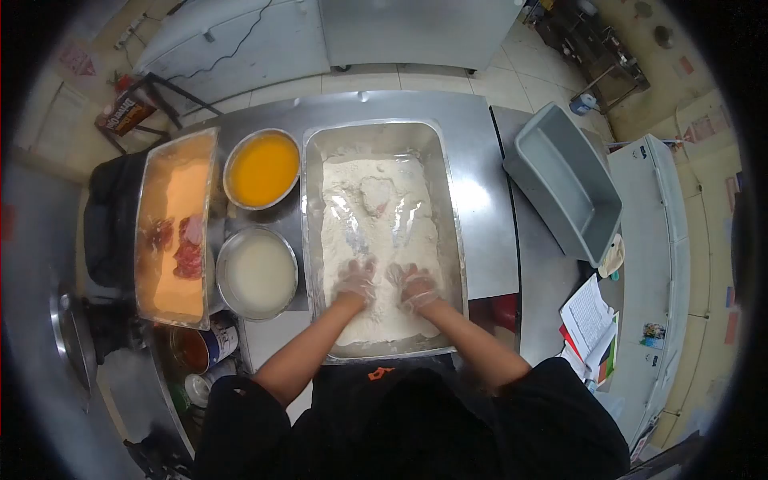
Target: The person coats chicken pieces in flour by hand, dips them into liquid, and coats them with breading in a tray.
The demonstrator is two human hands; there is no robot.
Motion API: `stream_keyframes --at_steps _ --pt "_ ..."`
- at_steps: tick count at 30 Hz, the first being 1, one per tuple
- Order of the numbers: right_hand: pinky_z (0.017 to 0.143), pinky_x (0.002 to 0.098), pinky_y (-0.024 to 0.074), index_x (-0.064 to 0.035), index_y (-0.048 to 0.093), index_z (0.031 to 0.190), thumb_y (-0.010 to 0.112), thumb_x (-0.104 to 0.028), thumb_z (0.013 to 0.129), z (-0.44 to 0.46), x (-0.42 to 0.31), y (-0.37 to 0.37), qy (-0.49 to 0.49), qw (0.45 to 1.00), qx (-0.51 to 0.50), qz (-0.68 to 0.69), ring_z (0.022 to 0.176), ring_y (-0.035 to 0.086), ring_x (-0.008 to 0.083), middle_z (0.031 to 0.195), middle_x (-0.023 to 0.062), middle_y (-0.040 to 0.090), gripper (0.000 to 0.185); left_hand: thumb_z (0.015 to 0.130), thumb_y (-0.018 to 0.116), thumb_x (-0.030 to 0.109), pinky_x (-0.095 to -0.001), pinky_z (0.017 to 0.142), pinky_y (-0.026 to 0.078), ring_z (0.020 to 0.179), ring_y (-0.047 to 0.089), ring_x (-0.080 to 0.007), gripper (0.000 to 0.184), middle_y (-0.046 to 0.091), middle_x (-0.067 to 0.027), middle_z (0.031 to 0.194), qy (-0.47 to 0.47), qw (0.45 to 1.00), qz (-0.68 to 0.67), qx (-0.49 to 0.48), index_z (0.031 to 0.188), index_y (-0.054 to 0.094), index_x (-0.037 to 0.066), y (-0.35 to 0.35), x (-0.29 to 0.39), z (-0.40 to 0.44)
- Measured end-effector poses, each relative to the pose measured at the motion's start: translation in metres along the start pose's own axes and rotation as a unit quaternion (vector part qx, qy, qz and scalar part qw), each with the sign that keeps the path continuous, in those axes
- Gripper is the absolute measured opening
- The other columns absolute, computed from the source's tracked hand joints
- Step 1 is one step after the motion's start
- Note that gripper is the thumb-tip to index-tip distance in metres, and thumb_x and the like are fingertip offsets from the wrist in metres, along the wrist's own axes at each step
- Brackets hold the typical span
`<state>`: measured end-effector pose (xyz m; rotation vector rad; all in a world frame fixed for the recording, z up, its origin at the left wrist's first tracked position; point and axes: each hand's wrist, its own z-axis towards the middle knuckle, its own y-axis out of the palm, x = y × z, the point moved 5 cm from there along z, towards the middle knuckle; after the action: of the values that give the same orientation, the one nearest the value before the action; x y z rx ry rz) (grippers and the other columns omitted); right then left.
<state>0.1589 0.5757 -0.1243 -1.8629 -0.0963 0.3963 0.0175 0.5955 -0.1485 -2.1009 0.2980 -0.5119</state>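
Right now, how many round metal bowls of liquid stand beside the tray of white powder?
2: the bowl of orange-yellow liquid in the upper position and the bowl of whitish liquid below it, both left of the powder tray. Neither is hidden.

Off-white powder (382, 323), silver tray (453, 216)
Orange-yellow liquid (262, 170), milky-white liquid (258, 274) and pale-orange mix (182, 190) with pinkish-red pieces (189, 260) colour the silver worktop (482, 144) by its left edge; the tub (550, 206) past its right edge is grey, the sleeves (552, 420) black.
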Motion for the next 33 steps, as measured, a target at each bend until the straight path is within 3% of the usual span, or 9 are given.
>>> stream_keyframes --at_steps 8,11,15,20,25,27,29,31,33 --pt "0.072 0.0327 0.0512 -0.0021 0.067 0.082 0.054 -0.02 0.077 0.01 0.029 -0.02 -0.071 0.953 -0.293 0.041 0.081 0.064 0.0335 0.09 0.0217 0.064 0.022 0.081 0.045 0.017 -0.0356 0.088 0.045 0.103 0.058 -0.0326 0.055 0.057 -0.0239 0.114 0.075 0.984 -0.093 -0.134 0.131 0.038 -0.003 -0.039 -0.01 -0.006" --pt "0.081 0.0388 0.0489 -0.0078 0.066 0.098 0.055 -0.024 0.077 0.002 0.002 -0.052 -0.045 0.974 -0.215 -0.049 0.09 0.062 0.0343 0.096 0.0223 0.064 0.028 0.08 0.048 0.015 -0.0359 0.087 0.046 0.104 0.058 -0.0286 0.053 0.058 -0.023 0.112 0.029 0.977 0.054 -0.206 0.131 0.04 0.0 -0.015 -0.018 -0.014" --pt "0.088 0.0635 0.0359 -0.013 0.057 0.118 0.051 -0.023 0.08 -0.007 -0.02 -0.015 0.115 0.971 0.193 -0.085 0.107 0.054 0.0355 0.106 0.0217 0.061 0.039 0.083 0.043 0.008 -0.0375 0.086 0.046 0.102 0.058 -0.0291 0.046 0.056 -0.0225 0.117 -0.131 0.976 0.042 0.167 0.129 0.045 0.004 0.007 -0.017 0.0" --pt "0.092 0.0508 0.0405 -0.0044 0.054 0.12 0.055 -0.03 0.081 -0.003 0.001 0.004 -0.033 0.92 -0.366 0.132 0.108 0.054 0.038 0.11 0.022 0.06 0.047 0.083 0.048 0.026 -0.0351 0.088 0.046 0.103 0.057 -0.031 0.048 0.056 -0.0185 0.12 0.071 0.991 0.004 -0.112 0.128 0.047 0.01 0.023 -0.025 0.021" --pt "0.086 0.0405 0.0454 0.0052 0.057 0.11 0.055 -0.03 0.082 -0.046 0.006 -0.003 0.122 0.973 -0.185 0.059 0.1 0.059 0.0343 0.106 0.0277 0.059 0.045 0.084 0.048 0.048 -0.0341 0.097 0.039 0.114 0.053 -0.0257 0.062 0.05 -0.0147 0.13 0.179 0.967 0.173 0.046 0.134 0.042 0.012 0.035 -0.024 -0.028" --pt "0.084 0.04 0.046 0.0074 0.056 0.111 0.055 -0.029 0.082 -0.037 0.021 0.025 0.177 0.983 -0.045 0.025 0.097 0.06 0.0329 0.104 0.0292 0.059 0.046 0.085 0.049 0.04 -0.0353 0.103 0.033 0.119 0.048 -0.0281 0.06 0.047 -0.0138 0.133 -0.088 0.987 -0.07 -0.119 0.135 0.04 0.01 0.042 -0.023 -0.034" --pt "0.089 0.0415 0.044 0.009 0.038 0.125 0.058 -0.031 0.08 -0.035 0.001 0.035 0.061 0.957 -0.284 -0.012 0.106 0.055 0.0355 0.114 0.0312 0.052 0.064 0.09 0.039 0.052 -0.035 0.106 0.027 0.123 0.043 -0.0277 0.061 0.046 -0.0129 0.135 -0.249 0.927 -0.201 -0.194 0.137 0.039 0.014 0.053 -0.023 -0.046" --pt "0.093 0.0419 0.0419 0.0104 0.018 0.137 0.06 -0.033 0.078 -0.048 -0.031 0.006 -0.205 0.85 -0.454 -0.17 0.113 0.051 0.0368 0.121 0.0328 0.047 0.085 0.072 0.066 0.049 -0.0344 0.099 0.037 0.117 0.05 -0.0278 0.081 0.044 -0.0136 0.136 -0.048 0.875 -0.462 -0.137 0.133 0.042 0.002 0.011 -0.008 -0.055" --pt "0.085 0.0405 0.0439 0.007 0.032 0.116 0.057 -0.028 0.077 -0.049 -0.013 0.006 -0.207 0.914 -0.309 -0.163 0.098 0.054 0.0336 0.104 0.0291 0.051 0.058 0.077 0.059 0.051 -0.0338 0.101 0.036 0.118 0.048 -0.0289 0.075 0.046 -0.0145 0.134 -0.031 0.816 -0.568 -0.107 0.135 0.04 0.007 0.028 -0.021 -0.04"
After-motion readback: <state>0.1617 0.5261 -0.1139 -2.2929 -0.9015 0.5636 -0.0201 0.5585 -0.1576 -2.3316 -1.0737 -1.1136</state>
